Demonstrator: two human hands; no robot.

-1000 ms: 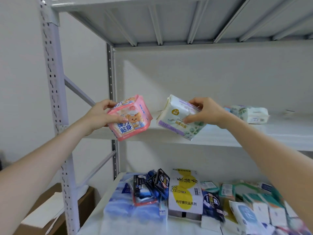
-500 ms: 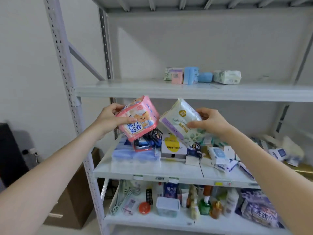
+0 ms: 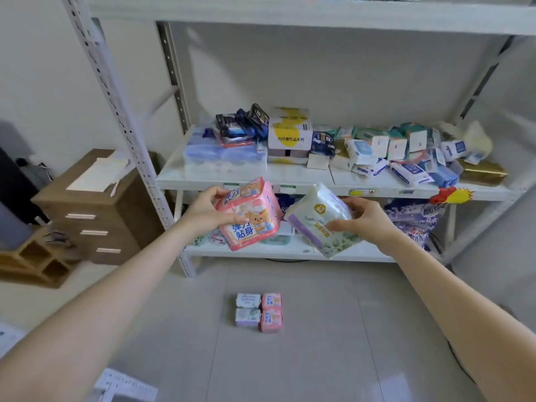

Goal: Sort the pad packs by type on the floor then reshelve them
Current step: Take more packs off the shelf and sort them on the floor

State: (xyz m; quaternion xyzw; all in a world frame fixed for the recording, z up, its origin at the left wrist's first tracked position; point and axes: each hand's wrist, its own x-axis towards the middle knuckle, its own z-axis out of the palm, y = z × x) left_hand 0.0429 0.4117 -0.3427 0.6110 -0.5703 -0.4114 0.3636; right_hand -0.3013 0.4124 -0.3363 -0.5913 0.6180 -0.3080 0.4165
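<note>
The head camera looks down past two bare arms at a white metal shelf rack (image 3: 290, 13) and the pale tiled floor (image 3: 333, 343) in front of it. The left hand (image 3: 207, 211) holds a pink soft plastic pad pack with a little bear on it (image 3: 251, 220). Its fingers curl over the top edge and its thumb presses the front, so the pack cannot slip. The right hand (image 3: 364, 220) holds a white and purple soft pad pack with green leaves (image 3: 319, 227) the same way, thumb across the front. Both packs are up in the air in front of the lower shelves, side by side and almost touching. I think they are turned face up so the person can see which kind each one is.

Down on the floor sit four small packs in a neat square, all touching. The two white floor packs (image 3: 246, 300) make the left side and the two pink floor packs (image 3: 271, 300) make the right side (pink with pink, white with white). That looks like the sorting spot, so I guess the sorting is part way done, and each held pack should go down beside its own colour. The pink one is in the left hand but the pink side is on the right, so the arms may have to cross or take turns.

The middle shelf (image 3: 232, 181) is crowded with other boxes and packs.
</note>
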